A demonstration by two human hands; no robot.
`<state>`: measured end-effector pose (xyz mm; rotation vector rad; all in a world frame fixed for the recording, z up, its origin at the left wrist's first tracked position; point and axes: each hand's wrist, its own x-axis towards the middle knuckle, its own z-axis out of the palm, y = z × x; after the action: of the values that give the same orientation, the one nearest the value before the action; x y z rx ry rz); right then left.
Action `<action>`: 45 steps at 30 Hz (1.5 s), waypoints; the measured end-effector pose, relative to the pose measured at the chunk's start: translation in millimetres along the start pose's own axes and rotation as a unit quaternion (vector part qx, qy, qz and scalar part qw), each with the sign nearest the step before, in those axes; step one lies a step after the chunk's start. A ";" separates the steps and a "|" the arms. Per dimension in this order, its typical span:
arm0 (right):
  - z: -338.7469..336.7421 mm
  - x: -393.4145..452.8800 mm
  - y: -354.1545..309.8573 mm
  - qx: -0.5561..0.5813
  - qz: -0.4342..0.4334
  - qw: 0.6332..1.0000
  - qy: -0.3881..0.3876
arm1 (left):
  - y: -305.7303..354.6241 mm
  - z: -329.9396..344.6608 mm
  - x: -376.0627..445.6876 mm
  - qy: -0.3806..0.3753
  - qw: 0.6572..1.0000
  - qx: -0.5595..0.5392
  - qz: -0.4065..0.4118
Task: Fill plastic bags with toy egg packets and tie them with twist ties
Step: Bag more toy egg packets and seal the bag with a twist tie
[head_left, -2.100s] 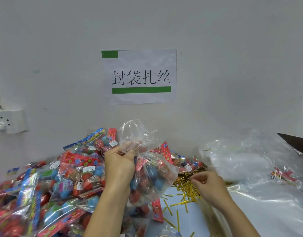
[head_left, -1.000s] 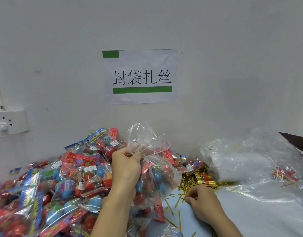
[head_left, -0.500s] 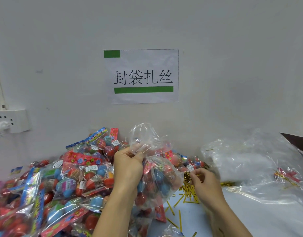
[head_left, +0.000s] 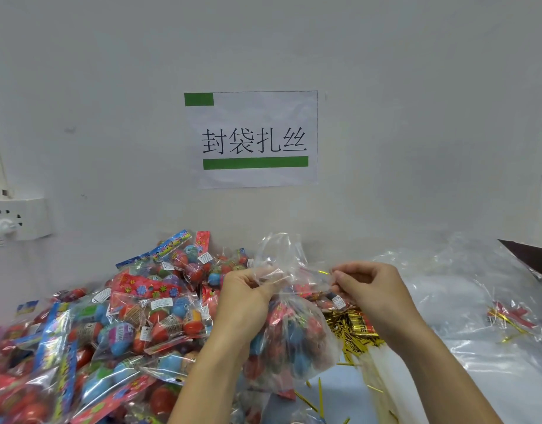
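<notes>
A clear plastic bag (head_left: 294, 341) filled with red and blue toy egg packets hangs in front of me. My left hand (head_left: 245, 296) grips its gathered neck, and the loose top of the bag stands up above my fingers. My right hand (head_left: 366, 289) is level with the neck on its right side and pinches a thin gold twist tie (head_left: 323, 272) whose end points toward the bag.
A big heap of toy egg packets (head_left: 117, 325) covers the table's left side. Loose gold twist ties (head_left: 352, 328) lie in a pile under my right hand. Empty clear bags (head_left: 465, 289) are spread at the right. A wall socket (head_left: 19, 220) is at the left.
My right hand has lifted from the twist tie pile with one tie and come up to the bag's neck. My left hand kept holding the neck.
</notes>
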<state>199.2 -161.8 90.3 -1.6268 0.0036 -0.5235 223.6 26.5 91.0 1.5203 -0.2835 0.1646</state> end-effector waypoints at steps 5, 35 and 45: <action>6.2 -8.1 -19.1 -0.154 -0.040 0.986 -0.057 | 4.4 4.4 -4.2 -0.072 0.997 0.000 0.019; 21.0 -17.6 -32.1 -0.071 -0.070 0.988 -0.121 | 8.9 8.7 -8.3 -0.091 0.984 -0.152 -0.035; 20.9 -19.2 -33.1 -0.048 -0.074 0.988 -0.127 | 11.3 9.0 -10.7 -0.085 0.981 -0.172 -0.035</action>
<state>179.1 -131.7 114.6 -1.7885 -0.2862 -0.4314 209.4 18.8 99.1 1.1994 -0.3742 -0.0688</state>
